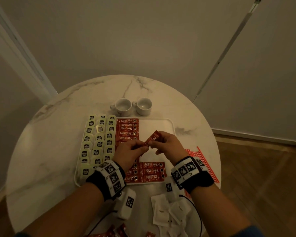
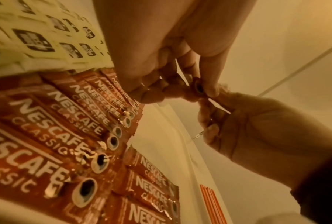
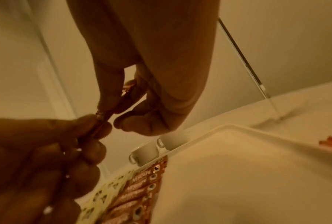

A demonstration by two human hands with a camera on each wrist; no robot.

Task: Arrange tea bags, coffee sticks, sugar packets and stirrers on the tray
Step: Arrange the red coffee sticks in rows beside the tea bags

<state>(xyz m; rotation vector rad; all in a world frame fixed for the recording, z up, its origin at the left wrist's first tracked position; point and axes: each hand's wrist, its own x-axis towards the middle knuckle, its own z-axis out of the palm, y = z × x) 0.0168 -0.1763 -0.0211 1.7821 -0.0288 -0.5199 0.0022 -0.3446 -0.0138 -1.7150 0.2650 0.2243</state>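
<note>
Above the white tray (image 1: 162,121) both hands hold one red coffee stick (image 1: 151,138). My left hand (image 1: 132,151) pinches its near end (image 2: 196,88), and my right hand (image 1: 166,145) pinches the far part (image 3: 126,92). On the tray, pale tea bags (image 1: 97,142) fill the left columns. Red coffee sticks (image 1: 127,130) lie in a column beside them, and three more coffee sticks (image 1: 153,171) lie at the front middle. White sugar packets (image 1: 162,212) lie on the table in front of the tray. Red-striped stirrers (image 1: 202,161) lie to the tray's right.
Two white cups (image 1: 132,106) stand behind the tray on the round marble table (image 1: 58,134). A few loose coffee sticks (image 1: 116,232) lie at the near table edge. A black cable (image 1: 197,212) runs by the sugar packets. The tray's right half (image 1: 154,127) is bare.
</note>
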